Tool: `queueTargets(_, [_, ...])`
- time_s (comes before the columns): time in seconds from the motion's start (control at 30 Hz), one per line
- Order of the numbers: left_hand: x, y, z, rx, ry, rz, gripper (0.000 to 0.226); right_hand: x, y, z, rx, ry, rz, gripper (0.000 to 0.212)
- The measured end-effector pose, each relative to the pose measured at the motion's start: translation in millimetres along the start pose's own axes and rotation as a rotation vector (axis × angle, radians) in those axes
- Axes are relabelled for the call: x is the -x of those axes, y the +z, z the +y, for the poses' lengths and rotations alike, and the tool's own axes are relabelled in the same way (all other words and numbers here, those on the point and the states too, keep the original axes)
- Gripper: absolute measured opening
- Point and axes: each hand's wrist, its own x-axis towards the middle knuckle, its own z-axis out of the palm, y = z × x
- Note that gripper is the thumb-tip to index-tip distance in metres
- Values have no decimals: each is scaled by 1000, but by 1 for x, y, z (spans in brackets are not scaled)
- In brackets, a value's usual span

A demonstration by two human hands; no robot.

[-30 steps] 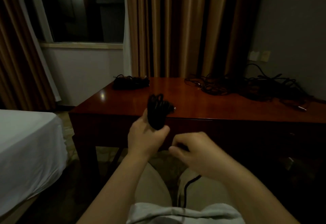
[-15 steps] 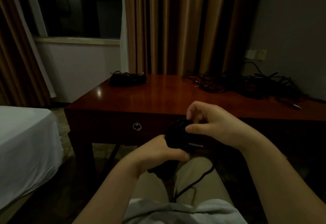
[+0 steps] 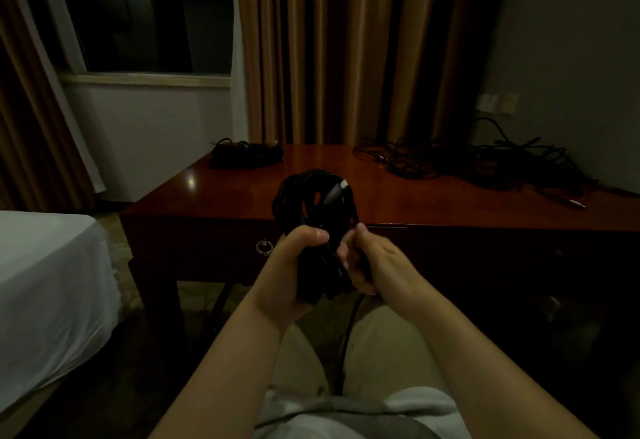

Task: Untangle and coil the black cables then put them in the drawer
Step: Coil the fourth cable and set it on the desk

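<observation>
Gripping the coiled black cable (image 3: 313, 217) at mid-frame, the left hand (image 3: 294, 265) is wrapping its fingers around the bundle; at 3 o'clock of it, the right hand (image 3: 374, 265) is pinching the strand, before the closed drawer (image 3: 221, 244).

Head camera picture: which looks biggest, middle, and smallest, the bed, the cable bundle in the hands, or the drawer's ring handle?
1. Bed: largest, though partly cut off by the edge.
2. Cable bundle: middle; it sits near the camera, so it looks bigger than it is.
3. Ring handle: smallest.
</observation>
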Motion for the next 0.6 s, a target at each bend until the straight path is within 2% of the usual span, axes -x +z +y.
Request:
queueTargets(0.1, [0,3,0,69,32,-20,37,0,9,2,-10,60,-8,41])
queueTargets(0.17, [-1,5,-1,79,19,33,32,1,10,3,17,73,-31,39])
queueTargets(0.27, [-2,0,-6,-38,-13,187,28,5,11,4,75,130,-82,34])
queueTargets(0.33, [-3,-5,-8,-107,-4,276,43,6,14,7,129,119,-88,35])
queueTargets(0.4, [-7,-5,-6,-56,52,371,43,7,18,11,138,99,-78,36])
queueTargets(0.47, [-13,0,-2,108,140,444,32,8,21,18,122,119,-54,41])
queueTargets(0.53, [-20,5,3,214,243,598,9,9,23,25,197,155,-44,49])
queueTargets(0.6, [-26,1,8,57,358,804,4,9,25,22,362,194,-86,41])
